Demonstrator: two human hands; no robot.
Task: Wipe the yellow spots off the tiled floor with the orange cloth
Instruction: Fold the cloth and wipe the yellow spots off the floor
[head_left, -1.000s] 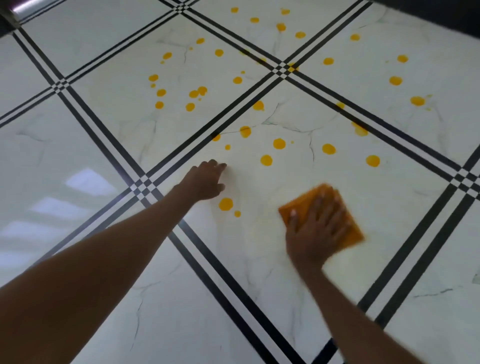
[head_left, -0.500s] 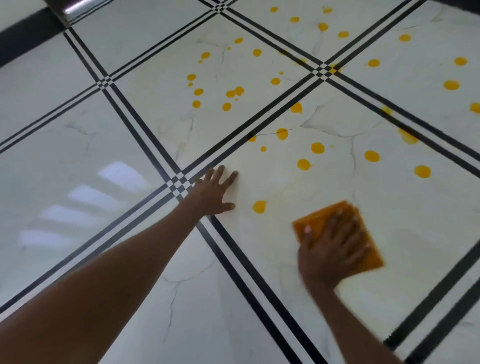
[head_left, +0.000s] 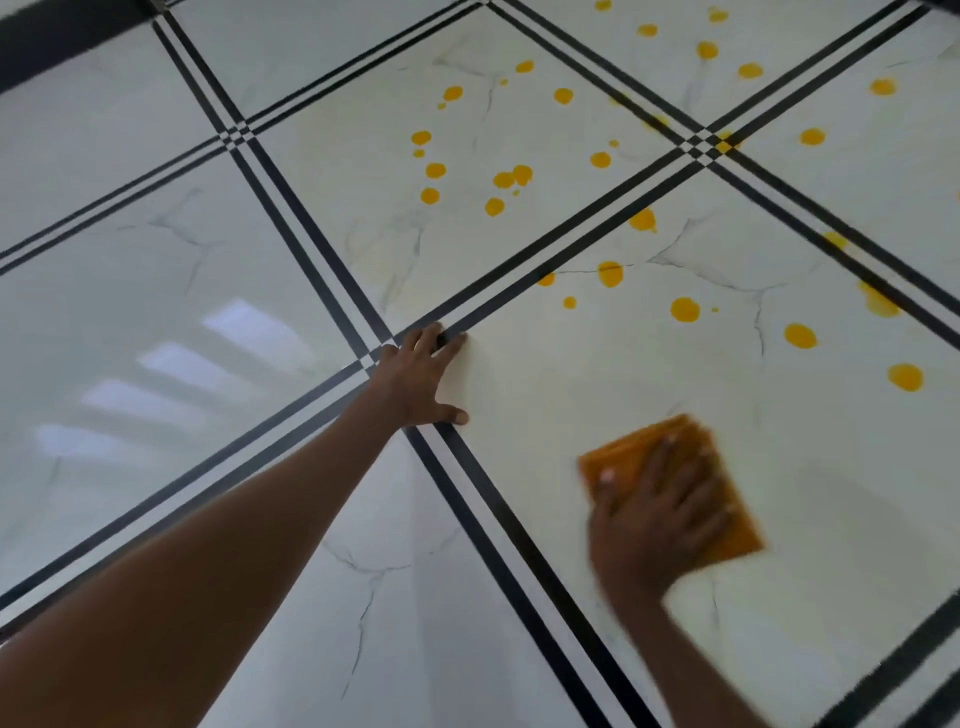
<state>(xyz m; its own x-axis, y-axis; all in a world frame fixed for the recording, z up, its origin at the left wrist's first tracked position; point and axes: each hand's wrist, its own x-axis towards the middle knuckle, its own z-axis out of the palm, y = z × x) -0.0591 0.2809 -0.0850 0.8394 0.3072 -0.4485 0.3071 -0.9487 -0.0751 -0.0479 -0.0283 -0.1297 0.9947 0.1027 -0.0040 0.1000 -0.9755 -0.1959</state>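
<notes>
An orange cloth (head_left: 737, 519) lies flat on the white tiled floor (head_left: 545, 395), and my right hand (head_left: 657, 512) presses down on it with fingers spread, blurred by motion. My left hand (head_left: 418, 382) rests flat on the floor at a crossing of black tile lines, fingers apart, holding nothing. Several yellow spots (head_left: 684, 309) dot the tile beyond the cloth. More yellow spots (head_left: 504, 180) are scattered on the far tiles. The patch of tile between my two hands shows no spots.
Black double lines (head_left: 291, 223) run diagonally between the large glossy marble-look tiles. Window light reflects on the left tile (head_left: 171, 364). A dark edge (head_left: 57, 36) runs along the top left corner.
The yellow spot near my left thumb is gone. My right hand and cloth have slid toward me and lower in view. The view has shifted left, so the spots sit further right.
</notes>
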